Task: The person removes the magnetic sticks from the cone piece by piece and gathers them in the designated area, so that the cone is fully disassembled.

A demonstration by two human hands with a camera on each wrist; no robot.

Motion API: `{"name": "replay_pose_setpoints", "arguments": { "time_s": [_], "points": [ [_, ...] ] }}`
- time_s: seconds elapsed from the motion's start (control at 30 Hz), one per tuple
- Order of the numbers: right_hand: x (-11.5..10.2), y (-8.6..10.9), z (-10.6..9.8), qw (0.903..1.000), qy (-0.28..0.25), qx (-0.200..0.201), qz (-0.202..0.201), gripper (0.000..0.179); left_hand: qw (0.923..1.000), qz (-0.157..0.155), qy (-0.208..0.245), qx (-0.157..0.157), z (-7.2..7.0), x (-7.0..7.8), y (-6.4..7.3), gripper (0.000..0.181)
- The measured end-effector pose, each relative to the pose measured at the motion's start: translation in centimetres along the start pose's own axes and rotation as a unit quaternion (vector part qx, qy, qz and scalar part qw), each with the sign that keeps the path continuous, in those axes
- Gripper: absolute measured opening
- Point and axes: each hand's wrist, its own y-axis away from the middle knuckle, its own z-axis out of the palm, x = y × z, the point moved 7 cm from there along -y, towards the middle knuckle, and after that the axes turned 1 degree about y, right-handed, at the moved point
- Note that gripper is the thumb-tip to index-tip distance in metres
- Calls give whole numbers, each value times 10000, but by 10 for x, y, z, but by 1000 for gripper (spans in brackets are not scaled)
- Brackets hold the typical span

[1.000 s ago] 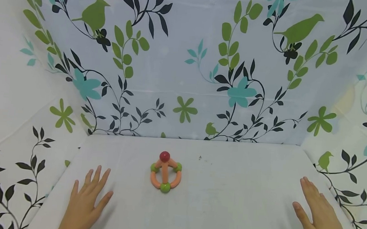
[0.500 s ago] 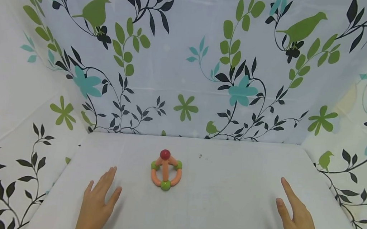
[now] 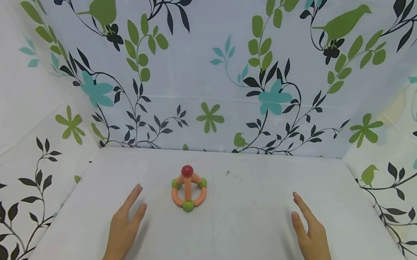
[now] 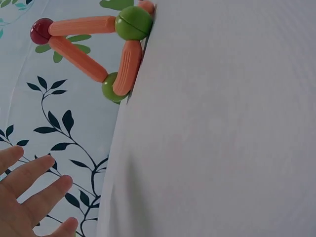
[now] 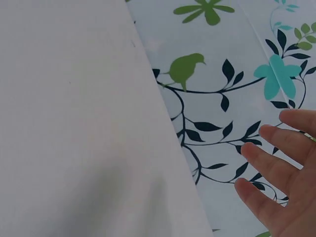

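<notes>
Toy (image 3: 188, 189) of orange rods and green balls, red ball on top, stands on the white table (image 3: 244, 239) | left hand (image 3: 124, 226) near, to its left, fingers straight, holding nothing | right hand (image 3: 311, 239) well apart, likewise flat-fingered

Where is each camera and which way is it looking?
Head: worn on the person's head, it looks forward and down at the white table, the stick-and-ball toy and the flowery curtain; both hands show, left hand and right hand.
Left wrist: sits on the left wrist, looks past the left hand's fingers toward the toy.
Right wrist: sits on the right wrist, looks past the right hand's fingers at table and curtain; no toy.
Shared: head and left wrist views both show the toy.
</notes>
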Motion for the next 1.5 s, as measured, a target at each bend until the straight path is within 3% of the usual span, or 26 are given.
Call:
{"name": "replay_pose_setpoints", "arguments": {
  "time_s": [0.1,0.37,0.5,0.7,1.03,1.37,1.5],
  "points": [
    [-2,-2,11,9996,-231,-92,115,51,9991,-204,369,-88,12,-1,-4,57],
    [-9,-6,38,9965,-590,-397,431,45,9939,-85,1093,-121,44,5,-16,56],
    [-14,-9,56,9895,-1278,-525,422,43,9928,-92,1195,-35,56,4,-18,54],
    [-22,-12,83,9719,-2272,-549,272,41,9874,-192,1569,82,66,5,-19,52],
    [-33,-11,124,9574,-2753,-874,73,39,9809,-206,1934,42,78,8,-22,51],
    [-44,-15,143,9516,-2867,-1104,103,40,9846,-129,1712,-343,101,16,-26,61],
    [-49,-18,149,9556,-2717,-1136,67,42,9882,-30,1469,-439,104,18,-24,65]
  ]
}}
